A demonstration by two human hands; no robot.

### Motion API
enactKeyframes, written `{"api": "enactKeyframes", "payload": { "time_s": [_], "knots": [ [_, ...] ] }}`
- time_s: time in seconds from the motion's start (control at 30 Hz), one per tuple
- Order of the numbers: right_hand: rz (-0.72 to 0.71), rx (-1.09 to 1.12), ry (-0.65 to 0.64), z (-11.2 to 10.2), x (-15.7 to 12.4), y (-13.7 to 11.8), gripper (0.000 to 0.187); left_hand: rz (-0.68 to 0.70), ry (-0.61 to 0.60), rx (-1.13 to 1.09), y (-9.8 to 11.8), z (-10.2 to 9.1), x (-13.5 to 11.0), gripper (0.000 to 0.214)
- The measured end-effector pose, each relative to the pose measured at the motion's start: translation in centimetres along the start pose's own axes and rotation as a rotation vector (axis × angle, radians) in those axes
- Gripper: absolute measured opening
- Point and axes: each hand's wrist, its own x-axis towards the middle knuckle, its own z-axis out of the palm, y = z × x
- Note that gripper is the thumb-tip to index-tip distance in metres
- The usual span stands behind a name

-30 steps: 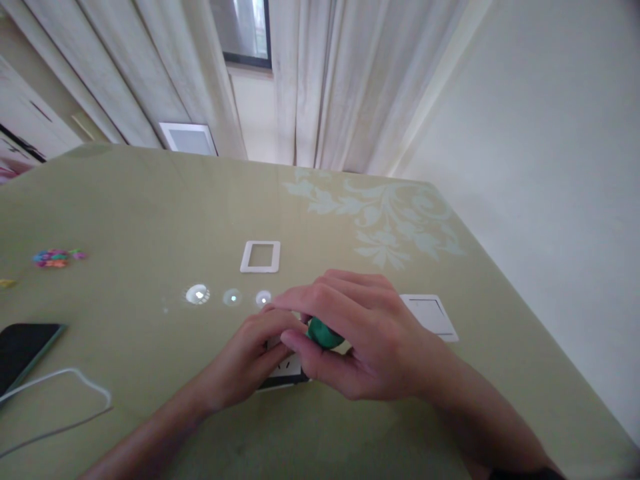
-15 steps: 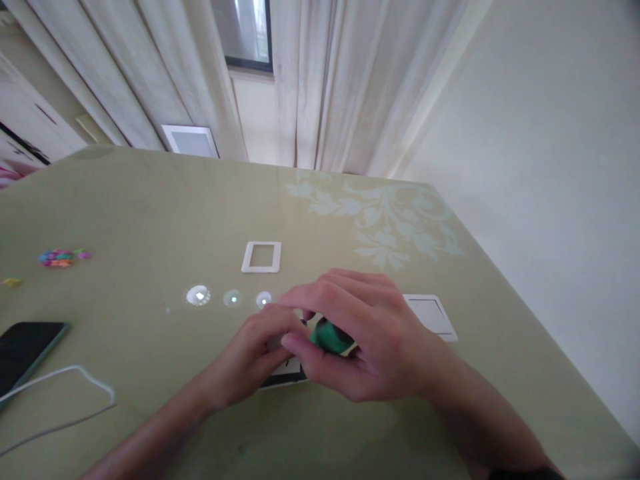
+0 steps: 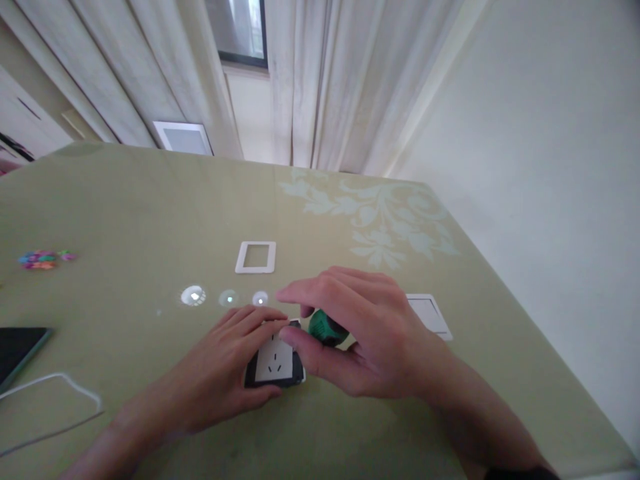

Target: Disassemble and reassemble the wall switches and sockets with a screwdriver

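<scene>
A wall socket (image 3: 274, 360) with a white face and black surround lies on the table. My left hand (image 3: 227, 360) holds it from the left, fingers along its far edge and thumb at its near edge. My right hand (image 3: 370, 333) is closed round the green and black handle of a screwdriver (image 3: 327, 328), over the socket's right side. The handle's end points up toward me; its shaft and tip are hidden. Beyond the hands lies a white cover frame (image 3: 255, 258). To the right, a white switch plate (image 3: 431, 316) is partly behind my right hand.
On the left are a dark phone (image 3: 20, 350), a white cable (image 3: 65, 379) and a small heap of colourful pieces (image 3: 43, 259). The green table (image 3: 150, 207) meets a white wall (image 3: 565, 200) at right. Curtains (image 3: 345, 87) hang behind.
My left hand has moved from the screwdriver area back to the left and spread round the socket, uncovering its face. My right hand stays round the screwdriver. The view has shifted slightly.
</scene>
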Motion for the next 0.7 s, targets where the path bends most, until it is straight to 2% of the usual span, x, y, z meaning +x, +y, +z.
{"api": "enactKeyframes", "payload": {
  "time_s": [0.1,0.17,0.3,0.43,0.57,0.7],
  "knots": [
    [-0.040,-0.006,0.032,0.0,0.0,0.2,0.019,0.016,-0.096,0.086,0.8,0.2,0.0,0.062],
    [-0.059,-0.006,0.043,0.0,0.0,0.3,0.019,0.033,-0.108,0.104,1.1,0.3,0.0,0.057],
    [-0.067,-0.013,0.064,0.0,0.0,0.4,0.019,0.113,-0.063,0.148,1.1,0.6,-0.3,0.042],
    [-0.065,-0.018,0.075,0.1,0.1,0.4,0.020,0.151,-0.025,0.202,0.7,0.9,-0.6,0.036],
    [-0.075,-0.023,0.082,0.0,0.2,0.3,0.019,0.149,-0.007,0.212,0.8,1.2,-0.6,0.048],
    [-0.077,-0.016,0.075,0.0,0.1,0.4,0.020,0.098,-0.016,0.131,1.1,1.2,-0.4,0.057]
  ]
}}
